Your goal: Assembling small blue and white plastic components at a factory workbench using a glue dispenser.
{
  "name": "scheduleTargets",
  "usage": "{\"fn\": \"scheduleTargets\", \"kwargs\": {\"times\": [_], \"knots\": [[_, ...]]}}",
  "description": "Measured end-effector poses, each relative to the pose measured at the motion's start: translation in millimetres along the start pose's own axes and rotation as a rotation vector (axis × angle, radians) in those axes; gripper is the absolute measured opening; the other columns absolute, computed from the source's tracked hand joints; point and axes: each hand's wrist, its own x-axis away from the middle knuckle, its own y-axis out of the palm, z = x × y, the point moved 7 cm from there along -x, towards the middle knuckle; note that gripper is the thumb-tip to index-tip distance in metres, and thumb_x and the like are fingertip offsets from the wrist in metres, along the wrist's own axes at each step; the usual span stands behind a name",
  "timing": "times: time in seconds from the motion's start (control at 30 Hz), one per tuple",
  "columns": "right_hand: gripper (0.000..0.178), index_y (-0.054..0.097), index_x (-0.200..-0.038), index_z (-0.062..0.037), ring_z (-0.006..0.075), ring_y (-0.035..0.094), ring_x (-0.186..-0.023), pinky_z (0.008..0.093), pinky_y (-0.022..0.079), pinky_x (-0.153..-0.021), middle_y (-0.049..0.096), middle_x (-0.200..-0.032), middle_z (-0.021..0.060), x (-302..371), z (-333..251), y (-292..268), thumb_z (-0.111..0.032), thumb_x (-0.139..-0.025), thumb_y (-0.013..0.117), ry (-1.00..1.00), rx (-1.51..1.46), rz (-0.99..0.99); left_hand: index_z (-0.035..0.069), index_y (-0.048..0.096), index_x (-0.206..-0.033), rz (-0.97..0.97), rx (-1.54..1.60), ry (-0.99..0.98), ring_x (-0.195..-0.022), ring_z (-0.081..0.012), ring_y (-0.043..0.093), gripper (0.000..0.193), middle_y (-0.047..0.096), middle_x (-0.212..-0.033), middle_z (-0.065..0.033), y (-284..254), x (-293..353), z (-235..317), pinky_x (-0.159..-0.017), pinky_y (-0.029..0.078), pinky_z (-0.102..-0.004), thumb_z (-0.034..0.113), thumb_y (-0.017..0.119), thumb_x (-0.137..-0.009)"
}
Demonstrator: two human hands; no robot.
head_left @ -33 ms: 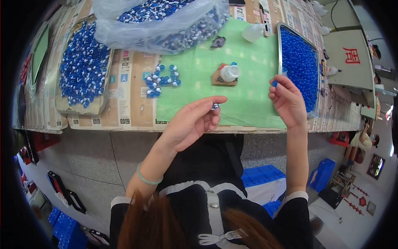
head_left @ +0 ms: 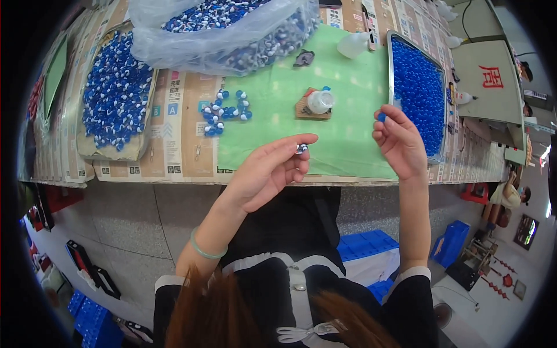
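Small-parts workshop, cardboard-covered bench (head_left: 172, 139), tray (head_left: 391, 66) full of blue pieces (head_left: 419, 87), blue crates (head_left: 369, 245).

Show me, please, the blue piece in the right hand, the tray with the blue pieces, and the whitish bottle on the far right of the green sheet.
Blue piece (head_left: 381, 117): head view, on its visible side.
Tray (head_left: 391, 69): head view, on its left rim.
Whitish bottle (head_left: 350, 46): head view, on its body.

So on my feed I've got one big red character (head_left: 492, 76) on the grey panel (head_left: 469, 72) past the bench (head_left: 200, 180)'s right edge, plus blue squares (head_left: 173, 109) with white letters and black print (head_left: 174, 170) on the cardboard cover (head_left: 188, 151), right down to the bench's front edge.
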Motion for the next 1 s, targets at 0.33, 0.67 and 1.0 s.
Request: {"fn": "scheduleTargets", "kwargs": {"times": [0.33,0.67,1.0], "knots": [[0.021,0.052,-0.1,0.001,0.0132,0.051,-0.074,0.0234,0.044,-0.067,0.053,-0.092,0.0113,2.3,17.8,15.2,-0.001,-0.079,0.05,0.085,-0.09,-0.032,0.0,0.048,-0.107,0.097,-0.034,0.085,-0.073,-0.0095,0.052,0.027,0.054,-0.093,-0.0081,-10.7,-0.6,3.6,-0.063,0.043,-0.0191,0.002,0.05,-0.081],[0.02,0.052,-0.098,0.0043,0.0123,0.054,-0.074,0.0228,0.044,-0.066,0.056,-0.085,0.0082,-21.6,13.0,19.9,-0.002,-0.079,0.051,-0.047,0.269,0.064,0.001,0.049,-0.104,0.067,0.075,0.114,-0.077,-0.0095,0.053,0.022,0.054,-0.091,-0.006,-20.1,-2.2,3.9,-0.066,0.045,-0.0191,0.004,0.049,-0.082],[0.021,0.052,-0.098,0.003,0.0118,0.055,-0.075,0.0228,0.044,-0.068,0.057,-0.086,0.0063,-27.8,6.8,36.7,0.0,-0.077,0.053,-0.194,0.575,0.015,0.001,0.048,-0.105,0.085,0.083,0.136,-0.08,-0.0099,0.054,0.024,0.054,-0.091,-0.0056,-27.9,0.8,7.9,-0.069,0.046,-0.0191,0.003,0.05,-0.081]]}}
